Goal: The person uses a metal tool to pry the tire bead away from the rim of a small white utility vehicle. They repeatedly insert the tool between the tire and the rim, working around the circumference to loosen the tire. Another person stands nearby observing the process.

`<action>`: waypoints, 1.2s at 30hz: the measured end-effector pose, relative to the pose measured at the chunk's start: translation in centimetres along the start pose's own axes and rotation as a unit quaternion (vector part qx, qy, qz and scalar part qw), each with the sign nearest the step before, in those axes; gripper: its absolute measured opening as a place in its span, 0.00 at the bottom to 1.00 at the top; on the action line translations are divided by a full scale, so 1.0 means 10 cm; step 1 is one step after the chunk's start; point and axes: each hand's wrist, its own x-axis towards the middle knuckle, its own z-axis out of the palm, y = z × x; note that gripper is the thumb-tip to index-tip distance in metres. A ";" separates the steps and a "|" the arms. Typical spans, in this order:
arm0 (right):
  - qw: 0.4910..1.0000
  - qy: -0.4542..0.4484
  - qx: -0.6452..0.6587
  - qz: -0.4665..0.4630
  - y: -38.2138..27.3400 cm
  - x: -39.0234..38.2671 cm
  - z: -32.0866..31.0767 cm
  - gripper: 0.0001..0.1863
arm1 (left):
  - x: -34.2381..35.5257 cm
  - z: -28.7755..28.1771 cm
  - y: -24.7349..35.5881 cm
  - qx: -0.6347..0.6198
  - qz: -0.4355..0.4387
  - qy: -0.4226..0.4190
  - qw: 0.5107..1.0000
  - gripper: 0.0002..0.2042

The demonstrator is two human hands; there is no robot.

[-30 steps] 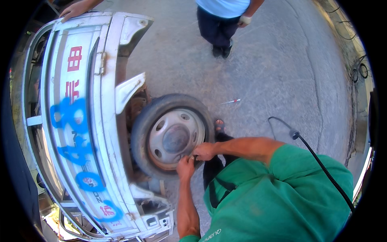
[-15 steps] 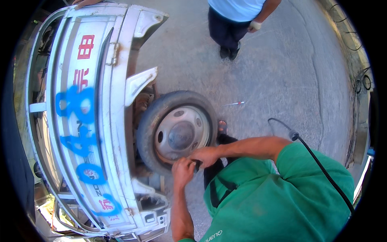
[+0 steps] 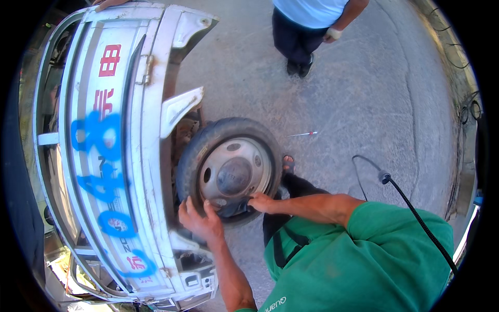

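A large truck wheel with a black tyre (image 3: 191,161) and a dusty steel rim (image 3: 221,158) stands against the vehicle's rear, its outer face toward me. My right hand (image 3: 262,203) is closed on a dark object (image 3: 237,209) at the near lower edge of the rim; its exact kind does not show. My left hand (image 3: 201,222) is open, its fingers spread over the near left part of the tyre, where I cannot tell whether it touches.
The white tailgate (image 3: 138,171) with blue painted marks fills the left. A red-and-silver tool (image 3: 303,134) lies on the concrete. A black braided cord (image 3: 416,214) hangs at the right. Another person (image 3: 306,31) stands at the far side; someone's hand (image 3: 110,3) rests on the tailgate's top corner.
My hands, together at the rim before, have parted. The left one moved left and opened over the tyre, while the dark object shows more fully beside the right one.
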 end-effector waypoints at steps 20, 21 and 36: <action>0.886 -0.162 -0.423 -0.101 -0.97 -0.57 -0.28 0.23 | -0.22 0.42 -0.97 -0.053 -0.021 0.008 0.998 0.35; 0.885 -0.179 -0.411 -0.123 -0.93 -0.56 -0.33 0.25 | -0.21 0.43 -0.94 -0.052 -0.025 0.003 0.998 0.35; 0.697 -0.302 -0.508 -0.406 -0.36 0.02 -0.81 0.47 | 0.08 0.43 -0.67 -0.064 -0.014 -0.023 0.998 0.32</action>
